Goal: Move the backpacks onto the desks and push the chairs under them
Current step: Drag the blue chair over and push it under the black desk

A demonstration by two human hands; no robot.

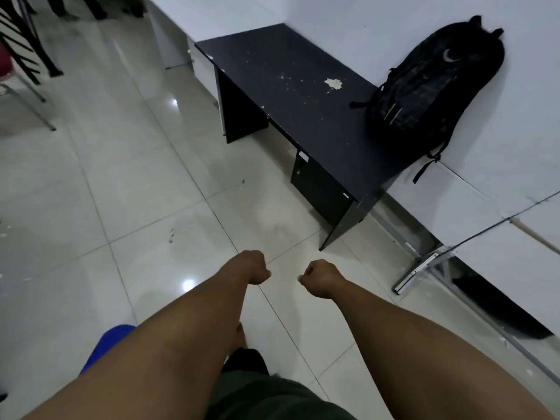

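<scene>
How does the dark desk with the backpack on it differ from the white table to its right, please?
The dark desk is near black with chipped pale patches, while the white table looks plain white. The dark desk stands on solid panel sides; the white table has a metal folding leg. The dark desk carries a black backpack leaning on the wall; nothing shows on the visible part of the white table. Both sit along the same wall.
</scene>
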